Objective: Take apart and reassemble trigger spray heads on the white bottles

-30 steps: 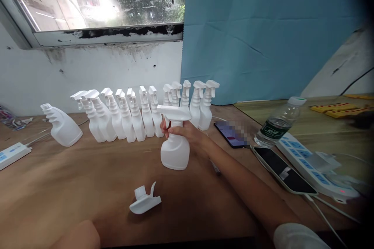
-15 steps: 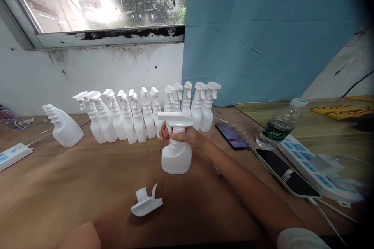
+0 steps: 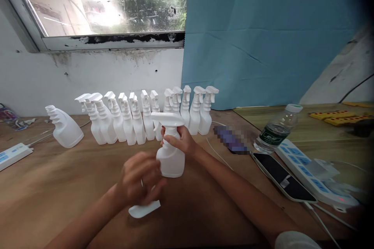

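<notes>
My right hand (image 3: pixel 183 140) is wrapped round the neck of a white spray bottle (image 3: pixel 172 162), which stands upright in front of me with its trigger head (image 3: pixel 168 118) on and its nozzle pointing left. My left hand (image 3: pixel 140 179), blurred by motion, is just left of the bottle's body. Its fingers are bent and apart, with nothing visible in them; I cannot tell whether they touch the bottle. Partly hidden below that hand, a loose white trigger spray head (image 3: pixel 144 210) lies on the table.
A row of white spray bottles (image 3: pixel 128 124) with heads lines the wall. To the left stands a headless bottle (image 3: pixel 66 130) beside a power strip (image 3: pixel 14 156). At right are two phones (image 3: pixel 284 177), a water bottle (image 3: pixel 274 130), another power strip (image 3: pixel 309 169) and cables.
My left hand has come in from the lower left, up to the held bottle and over the loose spray head. My right hand and its bottle have shifted slightly left.
</notes>
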Tool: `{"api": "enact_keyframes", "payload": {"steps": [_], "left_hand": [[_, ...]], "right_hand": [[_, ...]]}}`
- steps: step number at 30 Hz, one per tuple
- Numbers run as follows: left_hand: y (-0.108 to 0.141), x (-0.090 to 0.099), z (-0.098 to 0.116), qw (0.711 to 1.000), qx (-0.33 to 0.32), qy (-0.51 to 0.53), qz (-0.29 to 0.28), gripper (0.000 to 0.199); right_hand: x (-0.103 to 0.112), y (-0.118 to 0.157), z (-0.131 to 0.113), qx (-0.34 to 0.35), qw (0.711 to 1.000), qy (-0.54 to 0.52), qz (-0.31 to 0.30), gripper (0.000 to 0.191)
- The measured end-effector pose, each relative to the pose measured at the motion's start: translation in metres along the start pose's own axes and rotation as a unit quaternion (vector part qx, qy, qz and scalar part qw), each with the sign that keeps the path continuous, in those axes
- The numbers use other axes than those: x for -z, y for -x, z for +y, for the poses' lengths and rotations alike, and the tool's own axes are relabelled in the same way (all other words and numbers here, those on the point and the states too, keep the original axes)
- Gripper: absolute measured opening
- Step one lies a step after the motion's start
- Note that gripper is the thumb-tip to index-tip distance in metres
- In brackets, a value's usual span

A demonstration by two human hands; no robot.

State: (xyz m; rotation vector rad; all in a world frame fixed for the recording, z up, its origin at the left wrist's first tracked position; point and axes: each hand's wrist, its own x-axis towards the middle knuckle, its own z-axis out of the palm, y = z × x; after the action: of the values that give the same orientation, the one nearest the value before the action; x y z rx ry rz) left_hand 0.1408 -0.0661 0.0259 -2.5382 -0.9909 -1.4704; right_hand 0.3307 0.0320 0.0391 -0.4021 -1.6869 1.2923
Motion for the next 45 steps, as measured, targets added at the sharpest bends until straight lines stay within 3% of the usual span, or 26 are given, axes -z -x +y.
{"api": "enact_keyframes", "payload": {"steps": [2,4,6,8,10,13,16,18,20,23,26,29,32,40,45], "left_hand": [[-0.001,-0.005,-0.016,0.998,0.057,0.002,-0.012,0.023],[0.001,-0.010,-0.028,0.988,0.138,0.030,-0.065,0.043],[0.009,-0.011,-0.035,0.971,0.198,0.058,-0.125,0.048],[0.023,-0.004,-0.038,0.961,0.230,0.050,-0.146,0.043],[0.042,0.011,-0.040,0.959,0.254,-0.001,-0.121,0.043],[0.070,0.047,-0.045,0.942,0.310,-0.118,-0.049,0.046],[0.088,0.087,-0.056,0.883,0.407,-0.234,0.019,0.045],[0.090,0.110,-0.067,0.827,0.447,-0.335,0.060,0.040],[0.087,0.127,-0.081,0.793,0.449,-0.406,0.074,0.038],[0.076,0.140,-0.104,0.791,0.449,-0.414,0.046,0.038],[0.066,0.137,-0.132,0.791,0.446,-0.415,0.052,0.037],[0.056,0.126,-0.160,0.769,0.480,-0.414,0.085,0.045],[0.047,0.116,-0.178,0.764,0.505,-0.395,0.067,0.056],[0.047,0.098,-0.182,0.784,0.480,-0.386,0.073,0.068],[0.055,0.097,-0.172,0.790,0.443,-0.397,0.146,0.076]], "right_hand": [[-0.006,0.001,0.006,0.020,0.999,0.033,0.029,0.037],[-0.011,0.001,0.011,0.039,0.995,0.077,0.039,0.039],[-0.013,0.002,0.013,0.056,0.991,0.124,0.016,0.040],[-0.011,0.004,0.013,0.078,0.982,0.170,-0.027,0.042],[-0.004,0.011,0.013,0.093,0.971,0.213,-0.054,0.045],[0.013,0.028,0.017,0.046,0.950,0.299,-0.080,0.041],[0.030,0.048,0.027,0.008,0.894,0.434,-0.108,0.035],[0.040,0.059,0.035,0.000,0.854,0.507,-0.115,0.033],[0.046,0.066,0.043,-0.010,0.824,0.555,-0.110,0.030],[0.049,0.070,0.051,-0.017,0.798,0.592,-0.113,0.024],[0.049,0.073,0.056,-0.008,0.788,0.604,-0.124,0.023],[0.049,0.075,0.058,0.004,0.782,0.610,-0.124,0.025],[0.049,0.076,0.060,0.011,0.782,0.611,-0.120,0.024],[0.050,0.078,0.062,0.018,0.779,0.617,-0.115,0.023],[0.050,0.078,0.063,0.025,0.781,0.614,-0.112,0.022]]}}
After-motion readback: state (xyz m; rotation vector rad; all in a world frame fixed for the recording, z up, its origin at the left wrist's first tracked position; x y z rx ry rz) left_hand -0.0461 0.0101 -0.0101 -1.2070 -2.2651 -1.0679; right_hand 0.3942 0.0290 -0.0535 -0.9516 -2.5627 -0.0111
